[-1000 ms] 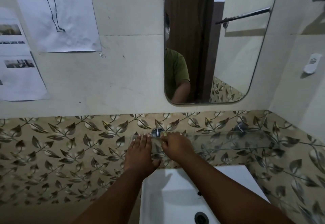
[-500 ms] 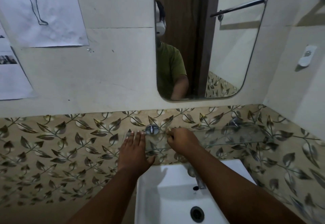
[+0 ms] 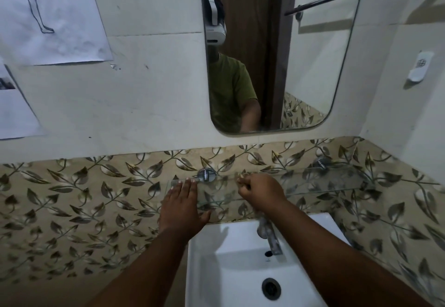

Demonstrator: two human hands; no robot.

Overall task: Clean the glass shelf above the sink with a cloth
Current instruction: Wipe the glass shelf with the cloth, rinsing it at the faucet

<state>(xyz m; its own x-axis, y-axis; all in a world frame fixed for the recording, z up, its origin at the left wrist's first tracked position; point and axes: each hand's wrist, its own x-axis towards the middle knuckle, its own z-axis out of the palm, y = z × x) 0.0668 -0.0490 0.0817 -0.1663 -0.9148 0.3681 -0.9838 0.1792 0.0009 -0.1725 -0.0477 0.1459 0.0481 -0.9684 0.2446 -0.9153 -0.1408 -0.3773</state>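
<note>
Glass, clear and thin, is forming the shelf (image 3: pixel 325 182) that is running along the leaf-patterned tile band (image 3: pixel 72 200) just above the white sink (image 3: pixel 240 270). Two metal brackets are holding it to the wall, one near its left end (image 3: pixel 206 175) and one near its right end (image 3: pixel 322 162).

The left hand (image 3: pixel 181 206) is lying open and flat, palm down, with its fingers stretched forward over the left end of the shelf and the fingertips reaching close to the left bracket. Its thumb is sticking out to the right, over the shelf's front edge.

The right hand (image 3: pixel 261 192) is curling into a loose fist on the shelf, just right of the left bracket. A small pale scrap is showing at its fingertips (image 3: pixel 242 177); this is probably the cloth, but it is too blurred and too hidden to say so for certain. The two hands are sitting near each other without touching.

Under the right forearm a metal tap (image 3: pixel 271 236) is reaching out over the sink basin, and the dark drain (image 3: pixel 271 288) is lying below it.

A rounded mirror (image 3: pixel 313 65) is hanging on the pale wall above the shelf, reflecting the person in a green shirt. Paper sheets (image 3: pixel 60 17) are sticking to the wall at the upper left.
</note>
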